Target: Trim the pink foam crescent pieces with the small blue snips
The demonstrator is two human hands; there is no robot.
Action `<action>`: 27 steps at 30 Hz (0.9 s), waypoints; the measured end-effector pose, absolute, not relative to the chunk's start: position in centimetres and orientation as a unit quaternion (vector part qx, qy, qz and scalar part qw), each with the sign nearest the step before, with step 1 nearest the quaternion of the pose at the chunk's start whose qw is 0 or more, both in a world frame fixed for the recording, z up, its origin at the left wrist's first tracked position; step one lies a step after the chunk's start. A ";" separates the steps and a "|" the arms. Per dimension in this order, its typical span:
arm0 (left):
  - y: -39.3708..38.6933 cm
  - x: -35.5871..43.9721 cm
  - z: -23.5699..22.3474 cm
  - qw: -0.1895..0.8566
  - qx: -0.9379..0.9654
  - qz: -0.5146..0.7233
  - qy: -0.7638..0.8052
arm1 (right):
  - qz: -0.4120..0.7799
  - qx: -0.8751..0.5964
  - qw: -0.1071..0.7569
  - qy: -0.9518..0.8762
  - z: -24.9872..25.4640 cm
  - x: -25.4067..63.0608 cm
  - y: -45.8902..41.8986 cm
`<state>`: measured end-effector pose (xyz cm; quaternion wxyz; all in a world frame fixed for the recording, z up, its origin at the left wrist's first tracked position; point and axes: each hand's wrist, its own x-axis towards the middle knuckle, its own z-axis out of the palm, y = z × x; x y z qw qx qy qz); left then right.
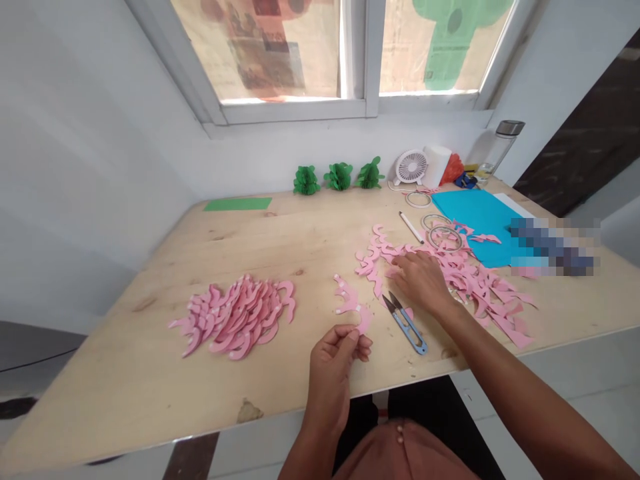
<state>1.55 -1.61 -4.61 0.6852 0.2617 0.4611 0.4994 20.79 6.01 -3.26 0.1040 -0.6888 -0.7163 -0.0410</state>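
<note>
My left hand [335, 357] is closed near the table's front edge, thumb and fingers pinching a curved pink paper cutout [361, 320]. Its far end, with small white patches, lies toward the middle of the table. My right hand [419, 279] reaches over the loose pink paper cutouts [373, 260], palm down, fingers stretched left and touching them. Whether a piece sits under those fingertips is hidden. Between the hands lie blue thread snips [407, 327], blades pointing away from me. A heap of curved pink cutouts [245, 313] rests on the left.
Pink paper scraps [493, 293] spread right of my right hand. Behind are a white marker [411, 227], tape rings [445, 238] and blue sheets [480, 213]. Along the wall stand green paper ornaments [339, 176], a small fan [411, 167] and a bottle [497, 152]. A green strip [238, 204] lies back left.
</note>
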 end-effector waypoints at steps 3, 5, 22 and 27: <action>-1.7 1.6 -4.5 0.683 0.261 0.501 0.462 | -0.038 -0.689 0.101 -0.717 -3.9 20.3 7.2; -1.6 1.6 -4.5 0.685 0.260 0.502 0.461 | -0.033 -0.690 0.105 -0.715 -4.2 20.2 7.2; -1.3 1.4 -5.3 0.681 0.278 0.497 0.460 | -0.098 -0.853 0.156 -0.488 -2.5 36.2 2.0; -1.3 1.5 -5.3 0.676 0.281 0.498 0.465 | -0.128 -0.853 0.137 -0.488 -4.1 37.6 1.6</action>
